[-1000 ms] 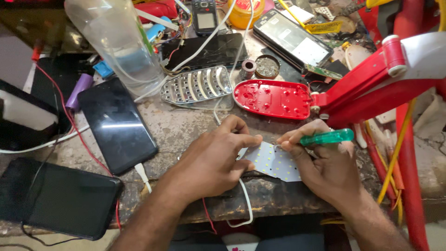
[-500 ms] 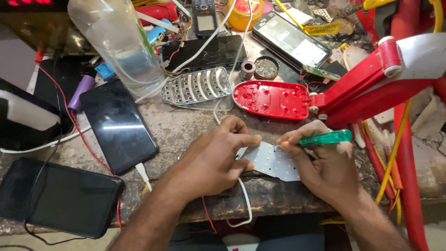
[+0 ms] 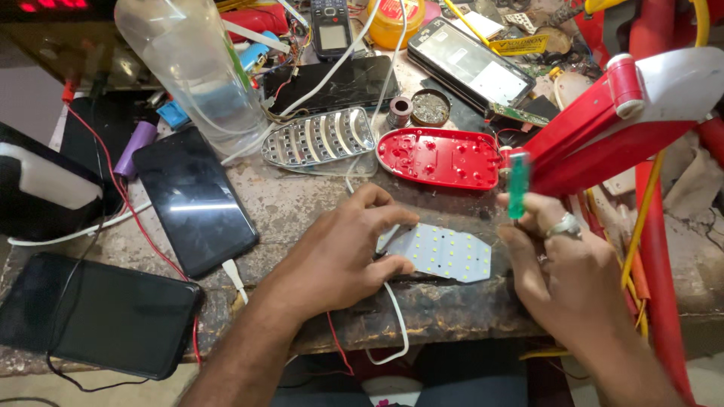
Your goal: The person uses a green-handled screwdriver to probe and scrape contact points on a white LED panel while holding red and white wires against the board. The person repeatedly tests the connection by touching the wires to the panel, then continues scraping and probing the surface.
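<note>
- LED board (image 3: 441,252), white with rows of small dots, lies flat on the worn bench (image 3: 302,203), near the front edge.
- Left hand (image 3: 343,256) sits on the board's left end, fingers bent and close together, tips pressing the board's left edge.
- Right hand (image 3: 562,264) is just right of the board, not touching it as far as I can see. Its fingers pinch a green screwdriver (image 3: 517,185), held upright. Can't see the tip, the hand hides it.
- A white cable (image 3: 396,316) runs under the board and loops off the bench edge.
- Right behind the board: a red shell (image 3: 441,157) lying open side up, and left of that a clear reflector (image 3: 320,138) with ribs.
- A red lamp arm (image 3: 603,128) angles in over the board's right side, crowding the right hand.
- Left of the board there's a dark phone (image 3: 194,200), face up, and further left another dark slab (image 3: 98,313) with red wires.
- Far behind the board: a clear bottle (image 3: 192,71), more phones, a small tin (image 3: 431,105).
</note>
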Available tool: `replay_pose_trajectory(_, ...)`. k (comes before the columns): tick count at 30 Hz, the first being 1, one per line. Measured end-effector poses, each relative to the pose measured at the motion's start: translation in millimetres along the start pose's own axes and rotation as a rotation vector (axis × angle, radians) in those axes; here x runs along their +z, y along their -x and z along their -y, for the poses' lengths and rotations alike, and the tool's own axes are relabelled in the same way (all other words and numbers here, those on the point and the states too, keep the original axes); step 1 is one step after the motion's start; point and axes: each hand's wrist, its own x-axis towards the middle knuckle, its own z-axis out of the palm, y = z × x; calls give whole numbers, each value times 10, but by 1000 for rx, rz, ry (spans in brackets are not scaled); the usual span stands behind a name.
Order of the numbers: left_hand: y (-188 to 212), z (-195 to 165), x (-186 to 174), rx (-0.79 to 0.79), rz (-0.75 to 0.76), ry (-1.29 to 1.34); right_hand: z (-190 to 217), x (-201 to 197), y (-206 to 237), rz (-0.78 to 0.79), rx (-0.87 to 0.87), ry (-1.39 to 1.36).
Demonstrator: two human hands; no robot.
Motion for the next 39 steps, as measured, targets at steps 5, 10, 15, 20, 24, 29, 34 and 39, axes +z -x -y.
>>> replay_pose_trajectory(5,15,-9,-22,-68,-101,66,-52,-84,134,-82,-189,181)
replay_pose_trajectory(10,69,87,-4,21,-369,279,-13,-96,216,-139,-166,227)
replay_pose_trajectory(15,164,115,-23,-121,-375,702,173,-90,273,-230,-160,356)
replay_pose_trajectory(20,257,18,-22,-101,-369,842,282,-83,334,-296,-266,373)
replay_pose_trajectory(24,356,1,11,-90,-325,798,121,10,491,-400,-443,338)
replay_pose_trajectory(29,282,115,45,111,-329,720,-203,610,1147,-409,-711,27)
replay_pose_trajectory(34,211,142,117,46,-260,968,-507,1727,1422,48,-663,-112)
replay_pose_trajectory(39,260,-2,229,33,-169,1055,-351,2675,1397,464,-479,-169)
